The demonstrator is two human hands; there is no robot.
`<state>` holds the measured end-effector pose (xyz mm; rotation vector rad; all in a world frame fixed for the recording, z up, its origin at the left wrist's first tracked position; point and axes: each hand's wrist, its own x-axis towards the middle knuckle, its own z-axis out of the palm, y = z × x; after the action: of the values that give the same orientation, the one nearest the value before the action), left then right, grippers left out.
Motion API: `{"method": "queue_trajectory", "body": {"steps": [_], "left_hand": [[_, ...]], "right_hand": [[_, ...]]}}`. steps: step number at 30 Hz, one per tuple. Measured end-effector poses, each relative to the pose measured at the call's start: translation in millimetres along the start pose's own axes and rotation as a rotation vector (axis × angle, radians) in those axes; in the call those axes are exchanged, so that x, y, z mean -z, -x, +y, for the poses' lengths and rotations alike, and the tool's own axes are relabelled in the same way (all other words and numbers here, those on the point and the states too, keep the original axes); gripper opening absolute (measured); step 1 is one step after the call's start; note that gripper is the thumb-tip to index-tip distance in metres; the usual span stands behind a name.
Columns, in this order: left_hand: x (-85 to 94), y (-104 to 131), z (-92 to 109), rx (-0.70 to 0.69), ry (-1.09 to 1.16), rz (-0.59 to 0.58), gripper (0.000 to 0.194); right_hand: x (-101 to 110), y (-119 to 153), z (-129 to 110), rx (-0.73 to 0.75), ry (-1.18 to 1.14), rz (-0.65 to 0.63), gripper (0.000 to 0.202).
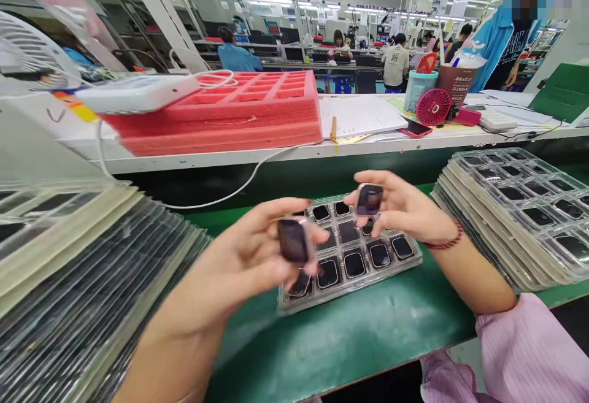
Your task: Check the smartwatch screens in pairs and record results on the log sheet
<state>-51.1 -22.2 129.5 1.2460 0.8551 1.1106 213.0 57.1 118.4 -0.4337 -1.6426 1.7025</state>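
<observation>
Two small dark square pieces with pale rims are held above a clear plastic tray (352,289). My left hand (251,256) grips one dark square piece (293,241) between fingers and thumb, over the tray's left side. The other dark square piece (369,199) is pinched in my right hand (400,210), over the tray's back right part; a dark red beaded bracelet circles that wrist. Several similar dark squares sit in the tray's compartments. Part of the tray is hidden behind both hands.
Stacked trays stand on the left (105,280) and right (497,225) of the green work surface (350,341). Red foam trays (221,121), papers (363,115), a small pink fan (433,106) and a white cable (239,189) are on or by the shelf. People are in the background.
</observation>
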Motion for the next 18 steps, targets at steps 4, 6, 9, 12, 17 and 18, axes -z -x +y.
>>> {"method": "queue_trajectory", "body": {"steps": [4,6,9,12,17,18], "left_hand": [[-3.4,-41.5,-19.9,0.025,-0.146,0.041,0.043],[-3.7,-48.3,-28.1,0.029,-0.193,0.094,0.035],[-4.0,-48.2,-31.7,0.017,-0.216,0.143,0.038],[-5.2,-46.8,-29.4,0.013,-0.233,0.169,0.041],[-7.0,-47.8,-28.2,0.004,-0.243,0.197,0.036],[-7.0,-47.8,-28.4,0.005,-0.245,0.199,0.036]], "right_hand": [[8.0,-34.8,26.8,-0.014,0.144,0.071,0.036],[8.5,-37.9,35.5,-0.021,0.203,0.106,0.027],[6.4,-35.5,39.1,-0.029,0.229,0.104,0.031],[4.7,-34.5,38.5,-0.036,0.223,0.08,0.04],[4.3,-35.4,40.1,-0.051,0.238,0.074,0.04],[4.0,-35.2,40.4,-0.052,0.242,0.075,0.041]]}}
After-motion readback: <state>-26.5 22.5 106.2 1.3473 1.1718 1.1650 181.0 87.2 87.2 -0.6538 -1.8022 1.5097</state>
